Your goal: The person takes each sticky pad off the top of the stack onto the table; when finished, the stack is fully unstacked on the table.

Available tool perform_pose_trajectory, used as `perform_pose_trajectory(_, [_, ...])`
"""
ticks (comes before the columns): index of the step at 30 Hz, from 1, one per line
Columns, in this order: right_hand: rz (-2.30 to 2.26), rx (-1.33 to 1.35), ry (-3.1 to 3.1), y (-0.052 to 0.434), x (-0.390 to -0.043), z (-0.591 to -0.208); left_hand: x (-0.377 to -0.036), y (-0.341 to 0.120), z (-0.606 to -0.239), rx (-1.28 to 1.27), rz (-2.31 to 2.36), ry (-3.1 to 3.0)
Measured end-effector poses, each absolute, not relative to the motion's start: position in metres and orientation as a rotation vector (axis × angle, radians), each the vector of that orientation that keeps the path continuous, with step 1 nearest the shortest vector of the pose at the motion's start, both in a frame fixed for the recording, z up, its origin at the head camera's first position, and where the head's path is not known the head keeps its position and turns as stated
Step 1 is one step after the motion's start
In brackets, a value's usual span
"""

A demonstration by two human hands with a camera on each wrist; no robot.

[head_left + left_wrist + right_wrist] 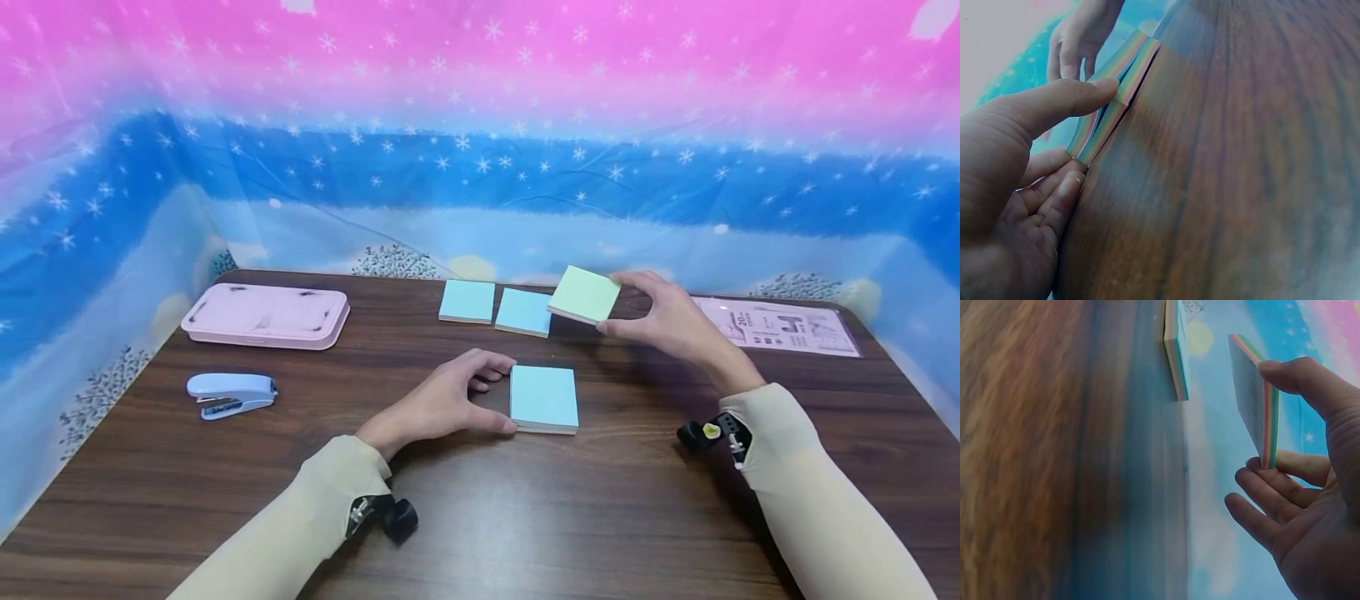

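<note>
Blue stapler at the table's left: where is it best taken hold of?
Probably round the stapler's long body, from above, thumb and fingers on its two long sides. It lies flat, apart from the pink case, so both sides look free.

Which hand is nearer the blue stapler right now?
Left. The left hand grips the near blue pad, right of the stapler; the right hand holds the green pad farther right.
</note>
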State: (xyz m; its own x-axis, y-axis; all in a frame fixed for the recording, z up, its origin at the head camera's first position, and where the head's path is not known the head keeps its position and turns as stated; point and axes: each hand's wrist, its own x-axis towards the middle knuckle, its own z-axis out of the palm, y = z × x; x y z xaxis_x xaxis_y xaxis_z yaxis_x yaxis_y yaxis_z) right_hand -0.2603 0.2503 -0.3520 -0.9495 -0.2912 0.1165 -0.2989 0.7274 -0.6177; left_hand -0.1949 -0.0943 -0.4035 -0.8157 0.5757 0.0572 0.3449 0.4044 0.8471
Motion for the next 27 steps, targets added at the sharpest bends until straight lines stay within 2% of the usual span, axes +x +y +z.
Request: perform_pose_trajectory(27, [1.164,0.468,-3.007,0.269,-0.269,-0.373,-0.196,-0.092,-0.404,0.774,1.379,2.415])
